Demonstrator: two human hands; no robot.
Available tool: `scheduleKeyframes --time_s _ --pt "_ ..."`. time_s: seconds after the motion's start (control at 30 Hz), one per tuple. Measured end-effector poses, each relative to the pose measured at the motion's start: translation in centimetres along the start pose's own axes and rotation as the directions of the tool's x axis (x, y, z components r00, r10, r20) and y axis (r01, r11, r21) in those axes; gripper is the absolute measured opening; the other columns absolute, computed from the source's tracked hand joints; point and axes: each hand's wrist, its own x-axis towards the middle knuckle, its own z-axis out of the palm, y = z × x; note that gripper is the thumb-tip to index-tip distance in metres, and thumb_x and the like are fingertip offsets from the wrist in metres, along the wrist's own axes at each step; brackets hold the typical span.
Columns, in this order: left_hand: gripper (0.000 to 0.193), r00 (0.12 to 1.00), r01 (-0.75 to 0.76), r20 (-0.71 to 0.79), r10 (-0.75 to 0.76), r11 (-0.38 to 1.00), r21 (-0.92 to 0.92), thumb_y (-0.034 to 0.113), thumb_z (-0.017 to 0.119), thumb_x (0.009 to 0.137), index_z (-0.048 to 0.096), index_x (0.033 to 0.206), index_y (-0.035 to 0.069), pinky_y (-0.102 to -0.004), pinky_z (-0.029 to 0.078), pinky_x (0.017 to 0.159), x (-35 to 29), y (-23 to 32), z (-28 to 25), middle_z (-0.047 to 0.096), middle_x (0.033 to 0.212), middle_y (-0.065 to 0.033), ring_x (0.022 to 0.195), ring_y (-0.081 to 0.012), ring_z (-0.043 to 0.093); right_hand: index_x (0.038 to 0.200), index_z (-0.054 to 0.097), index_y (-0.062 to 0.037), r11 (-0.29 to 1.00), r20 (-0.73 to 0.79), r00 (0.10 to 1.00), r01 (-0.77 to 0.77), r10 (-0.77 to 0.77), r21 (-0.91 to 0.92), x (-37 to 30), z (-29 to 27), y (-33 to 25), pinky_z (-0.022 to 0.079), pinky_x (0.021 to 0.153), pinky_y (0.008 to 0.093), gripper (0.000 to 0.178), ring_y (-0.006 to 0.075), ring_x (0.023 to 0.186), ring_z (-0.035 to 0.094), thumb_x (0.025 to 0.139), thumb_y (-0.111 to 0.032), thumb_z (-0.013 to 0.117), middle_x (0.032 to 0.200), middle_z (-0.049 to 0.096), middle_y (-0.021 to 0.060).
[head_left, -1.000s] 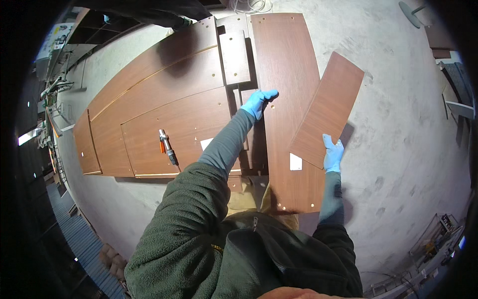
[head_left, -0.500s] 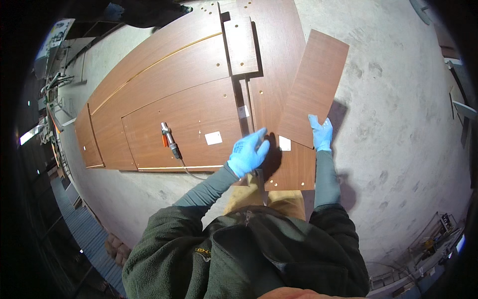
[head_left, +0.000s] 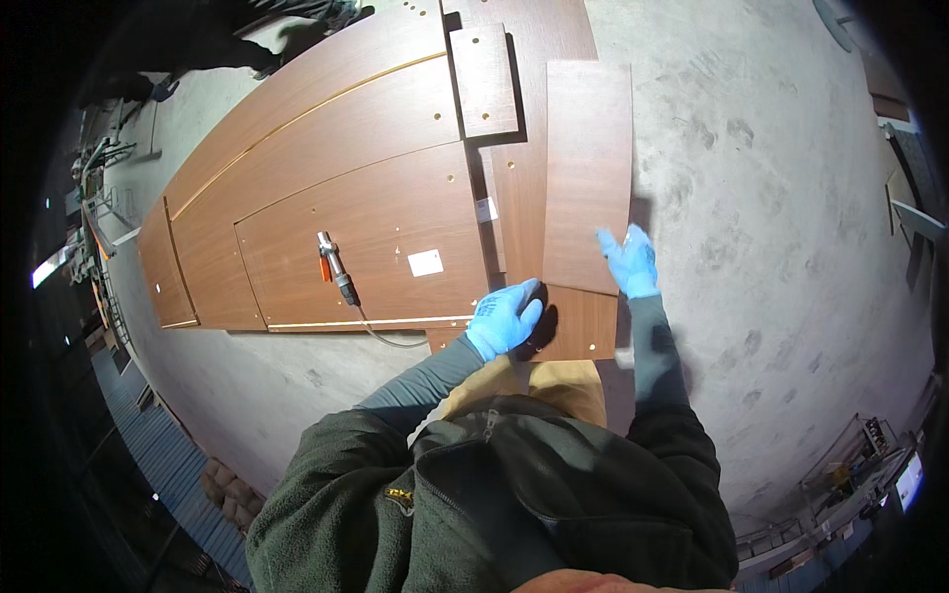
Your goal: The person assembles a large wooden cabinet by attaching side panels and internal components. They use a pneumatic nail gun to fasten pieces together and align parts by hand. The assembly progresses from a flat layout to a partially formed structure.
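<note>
A rectangular brown wood-look board (head_left: 587,168) lies over the right side of a larger wood-look panel (head_left: 583,331), lined up nearly lengthwise with it. My right hand (head_left: 633,263), in a light blue glove, is at the board's near right corner. Its thumb and fingers are spread at the edge, the thumb over the top face. My left hand (head_left: 504,318), gloved the same way, is near the board's near left corner with fingers stretched out and thumb apart. Nothing shows in its grasp, and a dark shadow falls beside it.
On the wide panels (head_left: 366,217) to the left rests a corded tool (head_left: 339,269) with a metal nozzle and orange part. A white label (head_left: 425,262) lies nearby. A smaller board (head_left: 484,84) sits further away. Another person's dark-clothed legs (head_left: 227,49) show at the far left. Concrete floor (head_left: 771,247) spreads rightward.
The board has swung from a rightward slant to nearly straight, its far end moving left and covering a white label. My left hand has dropped slightly nearer me; the right hand's fingers have spread.
</note>
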Motion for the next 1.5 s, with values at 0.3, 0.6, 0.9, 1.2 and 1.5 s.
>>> scheduleKeyframes --time_s 0.3,0.6,0.9,1.2,1.5 --pt "0.045 0.998 0.048 -0.034 -0.049 0.998 -0.033 0.029 0.060 0.099 0.063 0.133 0.000 -0.0472 0.055 0.095 -0.6 -0.5 -1.5 0.071 0.118 -0.0254 0.108 -0.0425 0.069 0.101 0.071 0.0085 0.892 0.173 0.953 0.295 -0.248 -0.343 -8.1 1.5 4.3 0.050 0.098 0.0516 0.067 0.0456 0.116 0.061 0.090 -0.058 0.069 0.131 0.061 0.0348" --pt "0.038 0.990 0.140 0.027 -0.138 0.988 -0.065 0.026 0.060 0.100 0.067 0.129 0.003 -0.0440 0.056 0.093 -2.7 0.2 -1.3 0.073 0.116 -0.0231 0.109 -0.0395 0.071 0.100 0.072 0.0065 0.681 0.014 0.953 0.226 -0.303 -0.697 -9.5 3.2 -3.7 0.033 0.118 0.0557 0.068 0.0465 0.146 0.040 0.083 -0.059 0.075 0.154 0.042 0.0386" --pt "0.054 0.520 0.846 0.505 -0.689 0.494 -0.198 0.051 0.064 0.098 0.070 0.117 0.001 -0.0470 0.059 0.081 -9.0 -4.2 4.9 0.076 0.102 -0.0195 0.096 -0.0365 0.074 0.132 0.061 0.0100 0.727 0.089 0.943 0.305 -0.320 -0.615 -7.1 6.8 -8.1 0.019 0.126 0.0543 0.084 0.0443 0.154 0.025 0.082 -0.056 0.077 0.163 0.032 0.0305" --pt "0.048 0.595 0.668 0.561 -0.576 -0.036 -0.744 0.034 0.077 0.093 0.057 0.125 0.005 -0.0459 0.058 0.073 -9.5 -10.5 10.7 0.071 0.091 -0.0130 0.077 -0.0321 0.069 0.129 0.061 0.0087 0.765 0.022 0.956 0.248 -0.293 -0.594 -6.1 8.2 -9.3 0.020 0.125 0.0551 0.081 0.0435 0.152 0.027 0.082 -0.055 0.077 0.160 0.036 0.0301" --pt "0.027 0.614 0.418 0.270 -0.742 0.015 -0.908 0.025 0.070 0.096 0.062 0.100 -0.001 -0.0401 0.056 0.061 -5.0 -4.9 8.7 0.070 0.086 -0.0144 0.071 -0.0269 0.069 0.138 0.055 0.0070 0.782 -0.068 0.922 0.283 -0.382 -0.555 -2.4 8.3 -10.6 0.021 0.123 0.0549 0.085 0.0445 0.152 0.028 0.080 -0.049 0.080 0.158 0.038 0.0308"
